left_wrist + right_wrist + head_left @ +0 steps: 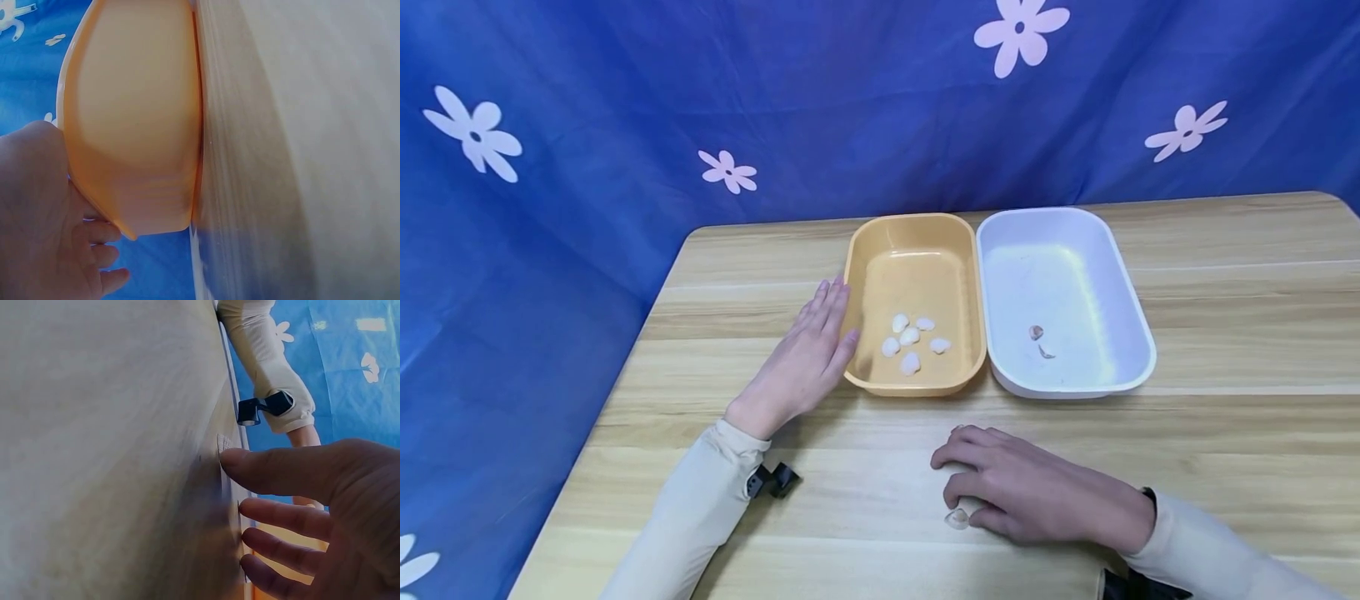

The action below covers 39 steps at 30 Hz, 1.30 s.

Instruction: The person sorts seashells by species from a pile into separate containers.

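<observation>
My left hand (801, 354) rests along the left side of the orange-yellow tub (917, 218), fingers straight, thumb at its rim. In the left wrist view this hand (44, 219) lies against the tub's outer wall (134, 112). Over the table in front of the tubs, my right hand (1022, 487) has its fingers bent, with thumb and index tips at a small pale seashell (957, 519). The right wrist view shows the shell (223, 444) at the thumb tip of the right hand (325, 512); the index finger is hidden there.
Several whitish shells (910, 336) lie in the near half of the orange-yellow tub. Beside it stands a white tub (1138, 333) with two small brownish pieces (1036, 332). Both are on a wood-grain table (1240, 333), with a blue flowered cloth (850, 100) behind.
</observation>
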Each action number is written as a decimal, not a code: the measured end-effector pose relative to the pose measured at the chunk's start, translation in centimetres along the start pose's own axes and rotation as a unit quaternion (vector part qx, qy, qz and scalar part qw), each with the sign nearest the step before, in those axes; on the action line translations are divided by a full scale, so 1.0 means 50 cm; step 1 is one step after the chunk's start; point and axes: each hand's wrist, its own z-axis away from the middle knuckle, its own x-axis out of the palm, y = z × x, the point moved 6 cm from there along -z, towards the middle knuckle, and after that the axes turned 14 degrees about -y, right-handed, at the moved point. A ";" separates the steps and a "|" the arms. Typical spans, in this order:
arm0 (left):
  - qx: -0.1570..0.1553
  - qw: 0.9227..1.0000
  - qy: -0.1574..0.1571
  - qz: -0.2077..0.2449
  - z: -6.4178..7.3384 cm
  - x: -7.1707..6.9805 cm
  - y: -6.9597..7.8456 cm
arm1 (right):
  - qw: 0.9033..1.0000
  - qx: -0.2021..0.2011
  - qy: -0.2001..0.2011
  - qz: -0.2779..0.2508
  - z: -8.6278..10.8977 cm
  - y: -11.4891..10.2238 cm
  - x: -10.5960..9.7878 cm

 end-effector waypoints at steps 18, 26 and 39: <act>0.000 1.000 -0.006 -0.003 0.000 -0.001 0.008 | 0.999 -0.024 -0.025 0.011 -0.010 -0.007 0.000; 0.000 1.000 -0.004 0.000 -0.001 -0.001 0.006 | 0.998 0.008 -0.057 -0.013 -0.013 0.001 0.006; 0.001 1.000 -0.002 -0.001 -0.002 -0.002 0.004 | 0.997 0.012 -0.031 -0.065 -0.006 0.010 0.000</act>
